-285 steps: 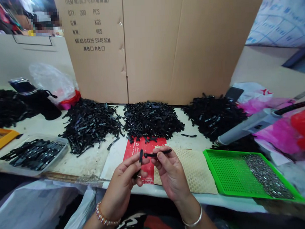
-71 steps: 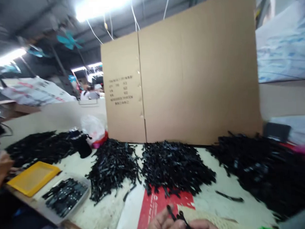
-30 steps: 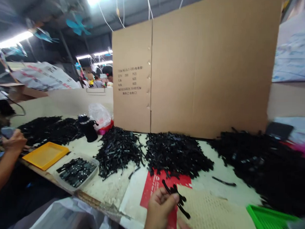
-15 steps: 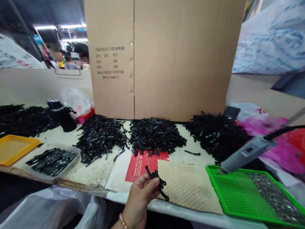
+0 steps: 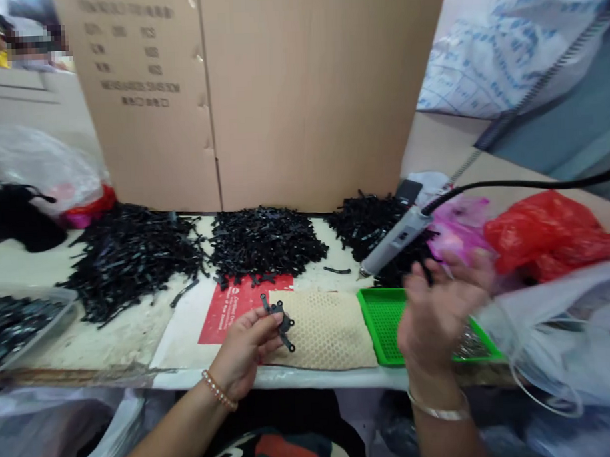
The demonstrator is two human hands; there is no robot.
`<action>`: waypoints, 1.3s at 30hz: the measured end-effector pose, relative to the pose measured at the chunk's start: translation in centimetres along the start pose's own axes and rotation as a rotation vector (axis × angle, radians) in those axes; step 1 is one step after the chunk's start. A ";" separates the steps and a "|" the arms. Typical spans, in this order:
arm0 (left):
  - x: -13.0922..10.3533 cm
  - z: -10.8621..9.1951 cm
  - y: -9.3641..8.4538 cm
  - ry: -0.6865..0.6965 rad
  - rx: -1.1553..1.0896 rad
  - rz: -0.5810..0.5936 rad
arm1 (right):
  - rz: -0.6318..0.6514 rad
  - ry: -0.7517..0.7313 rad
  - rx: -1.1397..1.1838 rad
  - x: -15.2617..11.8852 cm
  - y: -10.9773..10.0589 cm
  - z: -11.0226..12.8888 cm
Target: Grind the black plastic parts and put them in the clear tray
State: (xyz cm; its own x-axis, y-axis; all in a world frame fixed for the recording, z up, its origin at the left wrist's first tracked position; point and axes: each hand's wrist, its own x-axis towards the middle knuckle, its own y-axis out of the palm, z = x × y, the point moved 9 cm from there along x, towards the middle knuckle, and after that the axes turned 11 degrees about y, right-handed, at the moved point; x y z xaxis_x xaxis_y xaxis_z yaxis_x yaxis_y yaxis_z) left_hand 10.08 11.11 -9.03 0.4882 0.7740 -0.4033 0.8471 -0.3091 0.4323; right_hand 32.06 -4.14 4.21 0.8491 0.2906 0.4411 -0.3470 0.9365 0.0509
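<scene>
Several black pieces (image 5: 287, 324), pinched in the left hand (image 5: 246, 345), want holding steady; near the green tray (image 5: 386, 322), the right hand (image 5: 435, 312) looks open, empty.

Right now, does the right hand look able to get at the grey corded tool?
Probably yes: the right hand, though blurred, looks open and seems to hold nothing, and nothing visible blocks its way to the grey corded tool.

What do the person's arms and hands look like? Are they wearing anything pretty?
The forearms are bare, with no sleeves or gloves showing. The left hand has a bracelet of small, round, pinkish-orange and pale beads at its wrist. The right hand, a bit blurred, has a shiny, silvery bangle at its wrist.
</scene>
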 end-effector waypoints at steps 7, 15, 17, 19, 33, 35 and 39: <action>2.4 1.9 6.2 -0.168 0.066 0.154 | 0.356 0.192 0.100 4.9 6.0 -5.0; 4.9 6.2 12.4 -0.232 0.083 0.269 | 0.159 0.318 0.175 7.7 -0.8 -7.4; 5.0 7.0 12.6 -0.232 0.121 0.284 | 0.043 0.333 0.152 8.0 -3.4 -8.8; 5.0 7.4 12.5 -0.232 0.158 0.298 | 0.013 0.314 0.117 7.8 -5.1 -9.4; 4.7 7.0 12.5 -0.244 0.259 0.285 | 0.072 0.275 0.247 5.1 -7.7 -10.1; 4.7 7.0 12.5 -0.238 0.259 0.283 | 0.086 0.282 0.246 5.0 -7.4 -10.1; 4.7 7.0 12.5 -0.234 0.256 0.284 | 0.094 0.300 0.212 5.1 -7.2 -10.2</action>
State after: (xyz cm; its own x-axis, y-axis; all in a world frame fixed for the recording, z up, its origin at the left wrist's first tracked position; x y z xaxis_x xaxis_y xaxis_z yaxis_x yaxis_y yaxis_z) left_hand 24.41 7.04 -11.18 0.7181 0.5020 -0.4820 0.6831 -0.6407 0.3506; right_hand 42.94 -7.38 -3.10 0.8775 0.4475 0.1725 -0.4772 0.8505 0.2211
